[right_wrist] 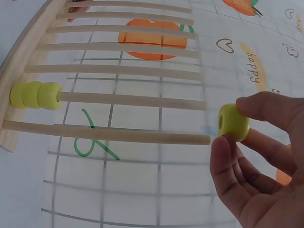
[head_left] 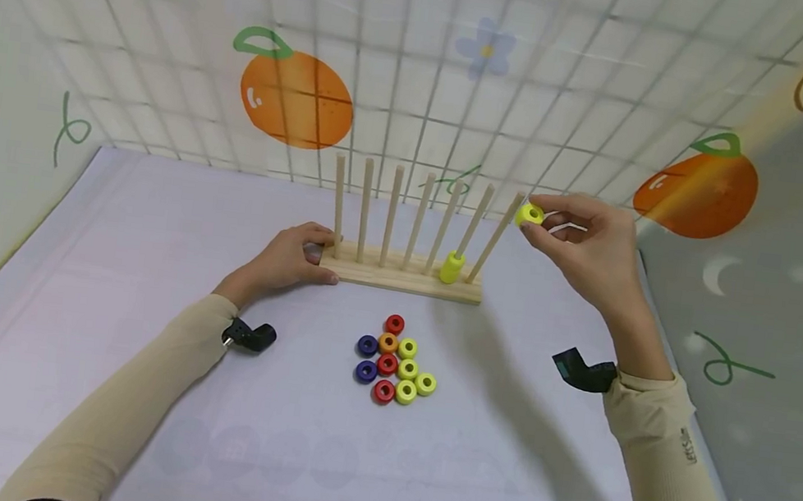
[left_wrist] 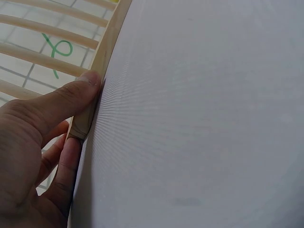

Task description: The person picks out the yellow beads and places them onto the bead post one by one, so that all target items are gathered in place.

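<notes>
One yellow bead (right_wrist: 232, 122), held above the desk (head_left: 239, 439) toward its far right corner, near the tip of the end peg (right_wrist: 190, 139). Right hand (head_left: 590, 251) pinches it at the outer wall between thumb and fingers, hole uncovered. Left hand (head_left: 288, 256) grips the left end of the peg rack (head_left: 383, 278), by the desk's far edge. Hands well apart. Bead looks glossy and rigid; likely light, hard to break. Rounded sides might slip, so a fingertip hold on the wall seems right. Rack probably light too, could slide if knocked; better held by its base than the slim pegs.
</notes>
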A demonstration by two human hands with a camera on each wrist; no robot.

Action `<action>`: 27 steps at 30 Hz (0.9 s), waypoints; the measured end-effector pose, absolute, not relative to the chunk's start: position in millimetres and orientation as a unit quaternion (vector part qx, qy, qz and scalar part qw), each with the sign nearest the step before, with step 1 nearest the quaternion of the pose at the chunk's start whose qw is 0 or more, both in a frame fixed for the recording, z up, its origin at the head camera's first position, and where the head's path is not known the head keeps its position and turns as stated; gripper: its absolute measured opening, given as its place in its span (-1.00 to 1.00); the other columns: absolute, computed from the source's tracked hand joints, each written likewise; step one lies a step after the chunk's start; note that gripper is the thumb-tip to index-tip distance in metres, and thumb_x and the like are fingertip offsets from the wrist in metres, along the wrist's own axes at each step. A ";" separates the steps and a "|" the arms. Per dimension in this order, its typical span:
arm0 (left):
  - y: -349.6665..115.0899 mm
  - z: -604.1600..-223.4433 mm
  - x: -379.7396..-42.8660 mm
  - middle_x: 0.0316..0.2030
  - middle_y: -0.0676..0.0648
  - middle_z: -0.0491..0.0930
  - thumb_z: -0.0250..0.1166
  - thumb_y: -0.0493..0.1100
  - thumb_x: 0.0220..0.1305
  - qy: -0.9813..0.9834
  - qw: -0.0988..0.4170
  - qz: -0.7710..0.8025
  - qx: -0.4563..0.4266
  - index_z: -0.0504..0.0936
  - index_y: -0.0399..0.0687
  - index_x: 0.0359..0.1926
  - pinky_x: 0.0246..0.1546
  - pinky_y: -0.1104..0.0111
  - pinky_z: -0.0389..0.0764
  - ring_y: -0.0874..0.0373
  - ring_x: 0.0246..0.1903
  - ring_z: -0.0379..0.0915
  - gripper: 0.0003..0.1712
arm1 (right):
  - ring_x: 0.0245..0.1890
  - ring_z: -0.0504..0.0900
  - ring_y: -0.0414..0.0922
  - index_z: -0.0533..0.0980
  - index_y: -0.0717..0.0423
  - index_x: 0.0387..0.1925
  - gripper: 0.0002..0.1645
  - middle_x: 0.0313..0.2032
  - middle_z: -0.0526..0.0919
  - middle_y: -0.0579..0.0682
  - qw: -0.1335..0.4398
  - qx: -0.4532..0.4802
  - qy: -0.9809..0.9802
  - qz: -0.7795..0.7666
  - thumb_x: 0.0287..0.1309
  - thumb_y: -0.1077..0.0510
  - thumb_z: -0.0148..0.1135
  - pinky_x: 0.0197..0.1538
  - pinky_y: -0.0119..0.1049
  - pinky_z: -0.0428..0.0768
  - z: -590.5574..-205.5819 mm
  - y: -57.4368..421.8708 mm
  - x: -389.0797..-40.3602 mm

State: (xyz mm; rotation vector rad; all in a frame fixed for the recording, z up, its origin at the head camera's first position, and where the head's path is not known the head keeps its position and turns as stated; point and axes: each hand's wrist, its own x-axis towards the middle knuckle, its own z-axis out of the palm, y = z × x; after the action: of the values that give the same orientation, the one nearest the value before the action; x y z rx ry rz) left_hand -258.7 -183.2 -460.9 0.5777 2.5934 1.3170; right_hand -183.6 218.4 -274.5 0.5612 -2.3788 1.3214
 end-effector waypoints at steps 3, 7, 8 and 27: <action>-182.5 -460.2 -258.0 0.32 -0.12 0.36 0.62 0.01 -0.01 0.870 0.090 0.445 0.194 0.46 -0.26 0.33 0.06 0.15 0.59 -0.06 0.02 0.56 -0.07 | -0.34 0.64 -0.19 0.71 0.28 -0.09 -0.65 -0.19 0.72 0.08 0.184 0.204 -0.843 0.462 0.00 0.43 0.47 -0.27 -0.52 0.62 -272.6 217.2 -186.0; -183.1 -461.5 -257.6 0.31 -0.12 0.37 0.62 0.00 0.00 0.869 0.089 0.445 0.195 0.46 -0.27 0.34 0.06 0.16 0.60 -0.05 0.04 0.56 -0.07 | -0.32 0.62 -0.20 0.71 0.26 -0.07 -0.63 -0.18 0.71 0.11 0.188 0.209 -0.850 0.445 0.02 0.40 0.48 -0.26 -0.54 0.61 -269.4 214.4 -188.9; -183.3 -462.0 -257.7 0.31 -0.12 0.37 0.62 -0.01 0.00 0.870 0.088 0.445 0.195 0.46 -0.27 0.33 0.05 0.17 0.60 -0.05 0.03 0.56 -0.08 | -0.32 0.62 -0.20 0.71 0.25 -0.06 -0.63 -0.17 0.71 0.11 0.189 0.210 -0.852 0.441 0.02 0.39 0.48 -0.26 -0.54 0.60 -268.8 213.5 -189.6; -184.0 -461.9 -257.9 0.31 -0.09 0.37 0.63 0.03 -0.02 0.870 0.085 0.445 0.195 0.48 -0.22 0.32 0.04 0.16 0.60 -0.03 -0.03 0.59 -0.08 | -0.27 0.61 -0.21 0.69 0.19 0.01 -0.61 -0.14 0.70 0.10 0.177 0.224 -0.863 0.417 0.09 0.34 0.46 -0.25 -0.53 0.60 -259.3 196.1 -201.6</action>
State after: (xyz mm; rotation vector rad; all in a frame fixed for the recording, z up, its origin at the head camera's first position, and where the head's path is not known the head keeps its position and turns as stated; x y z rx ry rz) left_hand -257.9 -184.0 -461.9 0.5812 2.5948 1.3282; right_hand -201.6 196.1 -259.3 0.6347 -2.4419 1.1786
